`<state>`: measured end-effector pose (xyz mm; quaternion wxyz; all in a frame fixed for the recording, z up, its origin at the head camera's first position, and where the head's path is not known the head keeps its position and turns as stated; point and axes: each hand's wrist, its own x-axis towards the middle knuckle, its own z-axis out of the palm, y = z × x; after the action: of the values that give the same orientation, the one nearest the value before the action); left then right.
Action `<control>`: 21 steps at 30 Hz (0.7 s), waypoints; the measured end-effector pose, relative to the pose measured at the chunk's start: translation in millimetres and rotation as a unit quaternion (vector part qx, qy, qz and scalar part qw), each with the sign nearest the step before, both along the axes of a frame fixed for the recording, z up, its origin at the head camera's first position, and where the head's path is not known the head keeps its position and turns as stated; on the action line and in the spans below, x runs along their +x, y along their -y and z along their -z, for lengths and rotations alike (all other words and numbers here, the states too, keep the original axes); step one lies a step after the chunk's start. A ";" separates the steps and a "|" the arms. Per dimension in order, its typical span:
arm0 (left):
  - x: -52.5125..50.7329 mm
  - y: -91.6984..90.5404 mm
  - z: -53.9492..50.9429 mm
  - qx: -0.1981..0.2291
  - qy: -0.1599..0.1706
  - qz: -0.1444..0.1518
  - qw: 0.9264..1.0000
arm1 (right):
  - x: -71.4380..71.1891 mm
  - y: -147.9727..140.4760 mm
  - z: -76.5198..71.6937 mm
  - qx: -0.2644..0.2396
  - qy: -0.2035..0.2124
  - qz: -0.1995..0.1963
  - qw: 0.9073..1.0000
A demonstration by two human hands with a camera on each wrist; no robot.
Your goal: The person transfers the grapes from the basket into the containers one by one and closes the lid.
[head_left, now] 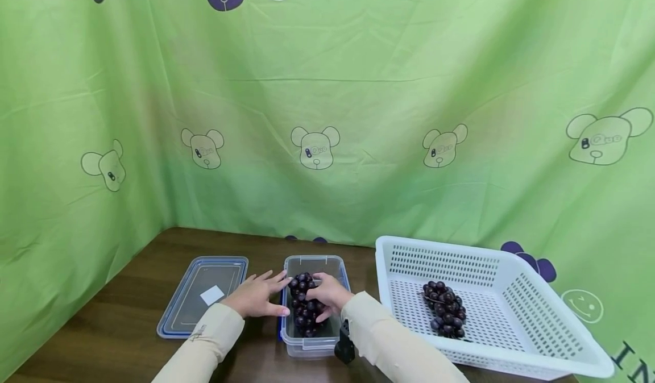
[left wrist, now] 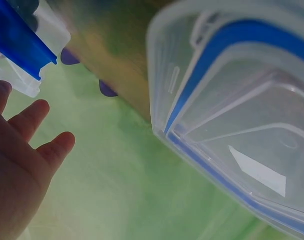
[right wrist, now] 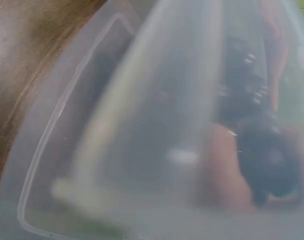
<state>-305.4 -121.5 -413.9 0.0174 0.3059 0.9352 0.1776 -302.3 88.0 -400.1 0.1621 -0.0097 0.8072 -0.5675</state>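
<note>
A bunch of dark grapes lies in a clear plastic container at the middle of the table. My right hand reaches into the container from the right and holds the bunch, its fingers bent around the grapes. Through the cloudy wall in the right wrist view, fingers show beside dark grapes. My left hand hovers at the container's left rim with fingers spread, its fingertips near the bunch; whether they touch is unclear. The left wrist view shows those fingers straight, close to a blue clip.
The container's clear lid, edged in blue and bearing a white label, lies flat to the left. At the right stands a white perforated basket with another grape bunch inside. A green printed curtain hangs behind the table.
</note>
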 end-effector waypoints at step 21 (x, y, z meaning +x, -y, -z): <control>1.3 0.5 -2.0 -0.002 0.008 0.003 1.000 | -25.2 -41.5 -48.5 0.112 0.012 -0.145 0.983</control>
<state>-304.1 -121.9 -411.9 0.0259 0.3076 0.9344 0.1779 -327.5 129.5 -351.6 0.2528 -0.1013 0.8535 -0.4442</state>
